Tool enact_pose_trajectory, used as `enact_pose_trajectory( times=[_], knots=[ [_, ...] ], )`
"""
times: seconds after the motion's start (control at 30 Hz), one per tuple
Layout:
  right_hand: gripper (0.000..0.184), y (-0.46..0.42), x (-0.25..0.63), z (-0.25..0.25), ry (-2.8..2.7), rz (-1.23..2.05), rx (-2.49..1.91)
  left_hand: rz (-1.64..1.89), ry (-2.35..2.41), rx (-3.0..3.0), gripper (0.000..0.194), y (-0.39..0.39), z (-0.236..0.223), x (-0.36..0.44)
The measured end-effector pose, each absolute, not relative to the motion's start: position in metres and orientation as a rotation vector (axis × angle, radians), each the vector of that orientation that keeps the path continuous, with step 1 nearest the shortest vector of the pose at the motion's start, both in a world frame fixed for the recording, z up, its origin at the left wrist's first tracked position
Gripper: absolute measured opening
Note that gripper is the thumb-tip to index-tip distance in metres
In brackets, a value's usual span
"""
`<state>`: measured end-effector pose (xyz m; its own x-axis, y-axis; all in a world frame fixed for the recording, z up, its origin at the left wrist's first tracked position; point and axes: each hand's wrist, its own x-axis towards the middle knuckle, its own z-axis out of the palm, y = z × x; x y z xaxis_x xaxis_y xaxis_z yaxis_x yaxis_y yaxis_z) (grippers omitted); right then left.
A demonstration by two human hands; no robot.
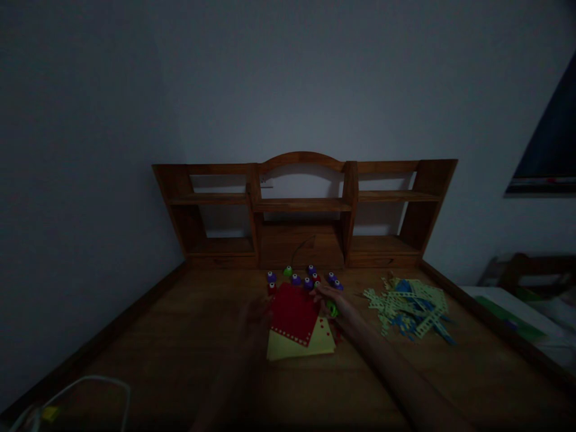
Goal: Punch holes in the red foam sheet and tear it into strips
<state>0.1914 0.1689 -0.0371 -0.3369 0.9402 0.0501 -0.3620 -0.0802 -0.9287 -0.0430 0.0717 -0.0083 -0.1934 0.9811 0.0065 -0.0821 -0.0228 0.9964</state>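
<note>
A red sheet of paper [294,309] lies tilted on top of yellow paper [299,348], with a row of small cut-out holes along its lower edge. My right hand [335,297] is at the red sheet's right edge, its fingers curled round a bright green paper punch [332,309]. Against the left edge of the red sheet is my left hand [257,315], dark and smeared, so its fingers do not show clearly. Just beyond the paper stand several small punches in purple [295,279], green [288,271] and red [272,288]. Tiny red cut-outs [324,327] dot the yellow paper.
Yellow-green and blue punched paper scraps [411,306] are heaped on the right of the wooden desk [180,336]. A wooden shelf unit [301,205] spans the back. A white cable [103,379] curls at the front left. The room is dim.
</note>
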Motion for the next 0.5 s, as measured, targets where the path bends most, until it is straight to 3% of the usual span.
enact_pose_trajectory(
  times=[0.1, 0.27, 0.5],
  knots=[
    [0.026, 0.170, 0.192, -0.038, -1.165, 1.616, -0.728, 1.256, 1.640, 1.247, 0.059, 0.105, -0.009, -0.072],
    [0.020, 0.170, 0.191, -0.039, -1.174, 1.599, -0.733, 0.929, 1.707, 1.447, 0.048, 0.134, -0.020, -0.085],
    [0.016, 0.171, 0.191, -0.040, -1.110, 1.547, -0.749, 0.809, 1.534, 1.515, 0.032, 0.152, -0.014, -0.091]
  ],
)
